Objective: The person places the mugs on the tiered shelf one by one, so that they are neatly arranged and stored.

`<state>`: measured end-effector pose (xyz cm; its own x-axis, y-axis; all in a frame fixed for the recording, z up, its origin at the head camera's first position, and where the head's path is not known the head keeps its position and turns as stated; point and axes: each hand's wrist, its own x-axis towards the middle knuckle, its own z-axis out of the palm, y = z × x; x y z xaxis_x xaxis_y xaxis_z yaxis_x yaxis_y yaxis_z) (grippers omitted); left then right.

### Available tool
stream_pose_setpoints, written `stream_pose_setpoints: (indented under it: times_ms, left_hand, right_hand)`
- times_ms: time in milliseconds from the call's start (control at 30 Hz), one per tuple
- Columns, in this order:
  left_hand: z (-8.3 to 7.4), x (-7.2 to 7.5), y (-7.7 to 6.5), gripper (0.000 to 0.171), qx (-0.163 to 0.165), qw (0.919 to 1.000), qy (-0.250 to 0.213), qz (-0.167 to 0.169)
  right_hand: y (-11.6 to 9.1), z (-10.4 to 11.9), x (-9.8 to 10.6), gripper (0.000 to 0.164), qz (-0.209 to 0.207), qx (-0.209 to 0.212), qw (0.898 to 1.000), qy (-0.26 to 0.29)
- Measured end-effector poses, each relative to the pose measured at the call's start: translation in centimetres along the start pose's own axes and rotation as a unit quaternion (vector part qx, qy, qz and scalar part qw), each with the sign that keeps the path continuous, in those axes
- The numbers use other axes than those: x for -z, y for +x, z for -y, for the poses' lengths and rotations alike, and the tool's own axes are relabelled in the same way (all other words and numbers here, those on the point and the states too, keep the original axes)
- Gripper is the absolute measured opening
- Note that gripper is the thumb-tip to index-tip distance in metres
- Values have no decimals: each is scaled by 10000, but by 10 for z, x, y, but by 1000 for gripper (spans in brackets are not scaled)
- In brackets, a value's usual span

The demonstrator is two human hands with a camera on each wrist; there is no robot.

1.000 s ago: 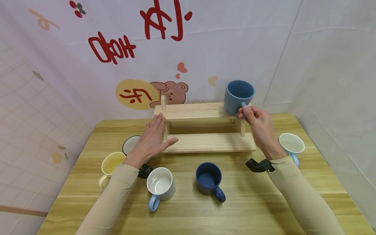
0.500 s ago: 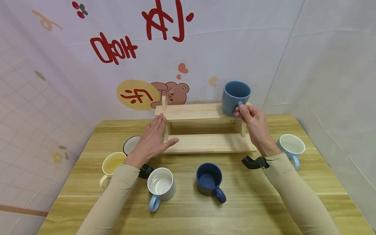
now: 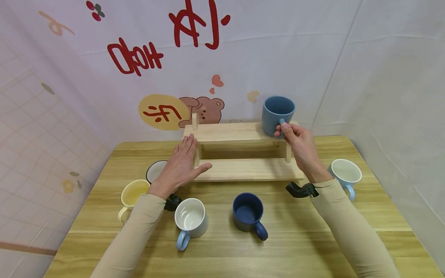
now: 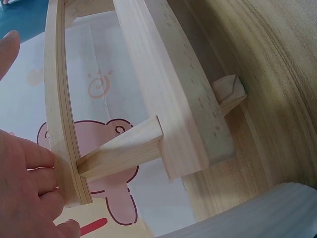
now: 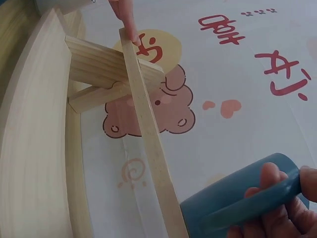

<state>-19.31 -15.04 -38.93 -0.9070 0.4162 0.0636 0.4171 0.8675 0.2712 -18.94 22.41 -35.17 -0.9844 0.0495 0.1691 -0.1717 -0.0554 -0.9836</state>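
while our right hand (image 3: 304, 150) pinches its handle (image 5: 242, 207), one blue mug (image 3: 271, 120) sits at our grip's eleven o'clock; our straight-fingered left hand (image 3: 176, 165) touches one rack (image 3: 229, 132); we count five more mugs (image 3: 247, 211).

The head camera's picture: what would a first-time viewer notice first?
Most likely the grey-blue mug, held by its handle in the right hand at the right end of the upper shelf. Next, perhaps, the left hand touching that shelf's left end. Behind, big red writing stands out on the pale backdrop.
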Motion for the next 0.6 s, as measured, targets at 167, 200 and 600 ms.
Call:
stream_pose_setpoints:
  times_ms: [167, 200, 600]
  left_hand:
    - [0, 1, 1, 106, 1, 10000, 23, 12]
    - [0, 0, 1, 106, 4, 10000, 18, 16]
    - [0, 1, 1, 105, -34, 10000, 21, -15]
  right_hand:
    - [-2, 4, 6, 53, 259, -220, 9992, -230]
    - [-3, 4, 7, 54, 311, -238, 9989, -267]
    - [-29, 10, 14, 57, 239, -79, 9885, -1493]
